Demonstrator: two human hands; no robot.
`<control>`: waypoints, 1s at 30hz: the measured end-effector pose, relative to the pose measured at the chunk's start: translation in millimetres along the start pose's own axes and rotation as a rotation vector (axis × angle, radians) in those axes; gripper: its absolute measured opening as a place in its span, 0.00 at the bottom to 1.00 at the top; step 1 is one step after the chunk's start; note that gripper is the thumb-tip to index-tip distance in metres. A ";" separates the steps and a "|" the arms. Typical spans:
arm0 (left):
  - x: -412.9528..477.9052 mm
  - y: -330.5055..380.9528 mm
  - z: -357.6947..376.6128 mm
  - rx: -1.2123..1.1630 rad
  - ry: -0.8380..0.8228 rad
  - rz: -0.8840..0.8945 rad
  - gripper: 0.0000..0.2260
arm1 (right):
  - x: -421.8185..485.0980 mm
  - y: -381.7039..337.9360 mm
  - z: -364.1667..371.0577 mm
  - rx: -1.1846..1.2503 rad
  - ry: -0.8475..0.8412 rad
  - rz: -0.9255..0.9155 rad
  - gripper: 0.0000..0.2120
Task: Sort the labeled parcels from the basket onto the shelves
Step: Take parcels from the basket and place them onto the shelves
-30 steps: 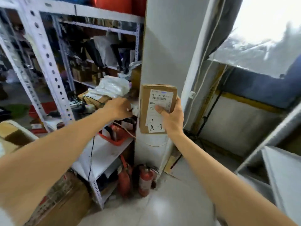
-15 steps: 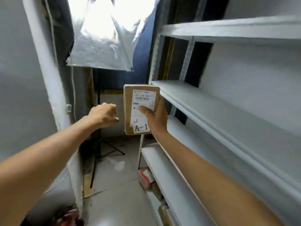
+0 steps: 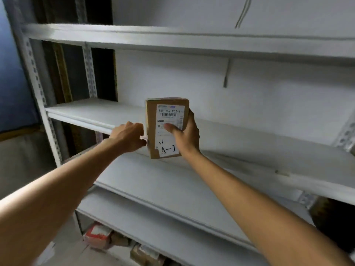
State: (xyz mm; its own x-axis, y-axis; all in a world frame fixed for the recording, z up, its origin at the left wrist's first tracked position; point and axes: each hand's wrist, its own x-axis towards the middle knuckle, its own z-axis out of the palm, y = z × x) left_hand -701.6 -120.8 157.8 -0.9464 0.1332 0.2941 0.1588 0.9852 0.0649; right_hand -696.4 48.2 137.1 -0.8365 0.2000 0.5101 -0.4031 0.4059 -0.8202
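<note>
- At the left edge of the frame, a perforated metal post runs up the side of the white shelves, with a blue surface behind it.
- In the lower left, small boxes sit under the lowest board, one with a red and white face.
- Your left grip is just left of centre, with its fingers curled in. Its knuckles are at the parcel's left edge, and you cannot tell whether it is pinching that edge or only touching it.
- The parcel is at the centre of the frame. It is a brown cardboard box held upright in front of the middle shelf, and whether its bottom edge touches the board cannot be told.
- A white barcode sticker covers most of the parcel's front, and a tag reading "A-1" sits at its lower end.
- Your right grip is wrapped round the parcel's right side. The thumb is pressed across the sticker and the fingers are behind the box.
- In the upper right, a thin pale cable hangs down the wall above the top board.
- In the lower right, a dark brown object sits under the middle board, too blurred to name.
</note>
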 end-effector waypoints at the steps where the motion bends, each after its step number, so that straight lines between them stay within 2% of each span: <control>1: 4.4 15.2 4.1 -0.016 -0.006 0.042 0.16 | -2.1 4.5 -17.9 -0.026 0.030 0.007 0.33; 7: 8.0 112.5 22.4 -0.102 -0.048 0.244 0.15 | -29.4 20.0 -122.1 -0.095 0.270 0.141 0.28; 17: -15.4 243.8 38.3 -0.235 -0.060 0.430 0.13 | -62.4 43.1 -274.5 -0.184 0.512 0.198 0.26; 30: 14.3 334.2 21.9 -0.280 -0.031 0.516 0.13 | -22.6 86.6 -387.1 -0.160 0.539 0.198 0.25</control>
State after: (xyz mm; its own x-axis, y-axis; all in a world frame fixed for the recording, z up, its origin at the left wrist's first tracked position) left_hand -668.3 212.8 162.8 -0.7341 0.5952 0.3270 0.6654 0.7265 0.1714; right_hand -568.7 424.1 154.7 -0.5665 0.6933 0.4454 -0.1632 0.4354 -0.8853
